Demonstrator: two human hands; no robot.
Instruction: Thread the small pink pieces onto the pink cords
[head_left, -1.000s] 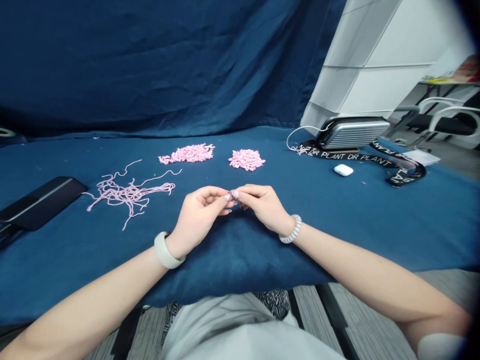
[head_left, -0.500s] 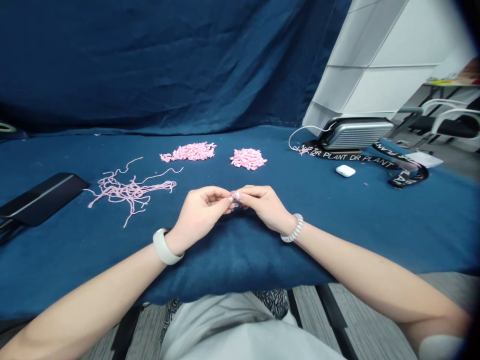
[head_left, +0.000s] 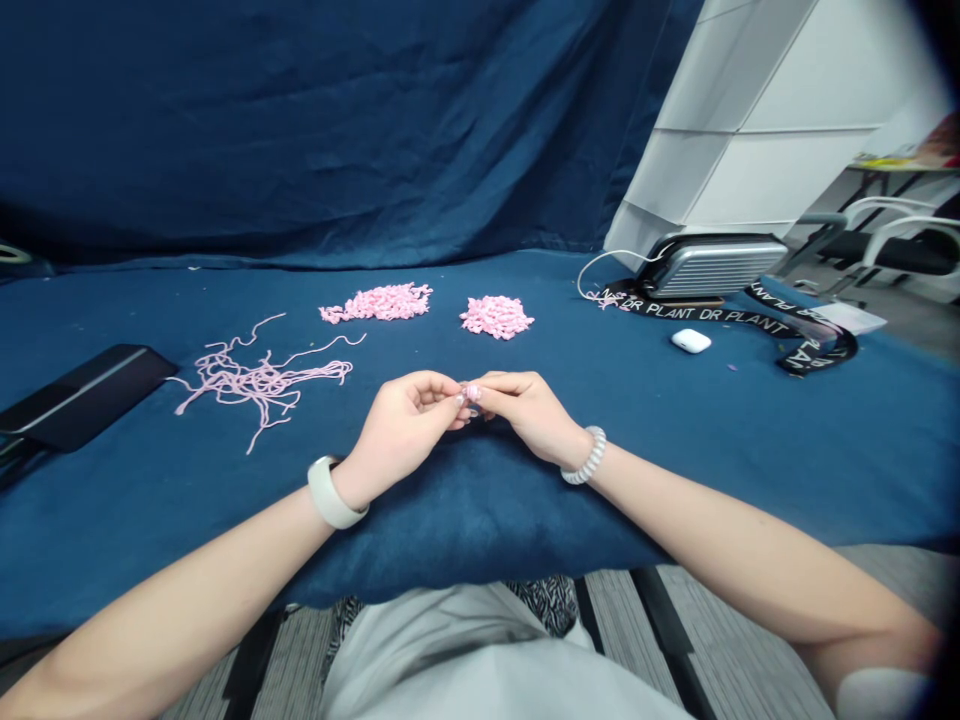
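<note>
Left hand (head_left: pixel 397 428) and right hand (head_left: pixel 529 415): held over a padded blue velvet cushion (head_left: pixel 465 530), palms turned inward, fingertips (head_left: pixel 454 398) brought together. A small pinkish piece (head_left: pixel 472 393), too small to be made out, is pinched between both grips. Soft pink yarn strands (head_left: pixel 259 382) are laid in a loose tangle to the left, near the hands. A crimped pink heap (head_left: pixel 375 303) and a smaller crimped pink heap (head_left: pixel 496 317) are set farther forward, well apart from the fingers. A black tablet (head_left: pixel 82 397) is placed at the left edge; a ribbed silver case (head_left: pixel 712 267) is placed far right, beside a white earbud case (head_left: pixel 691 341).
</note>
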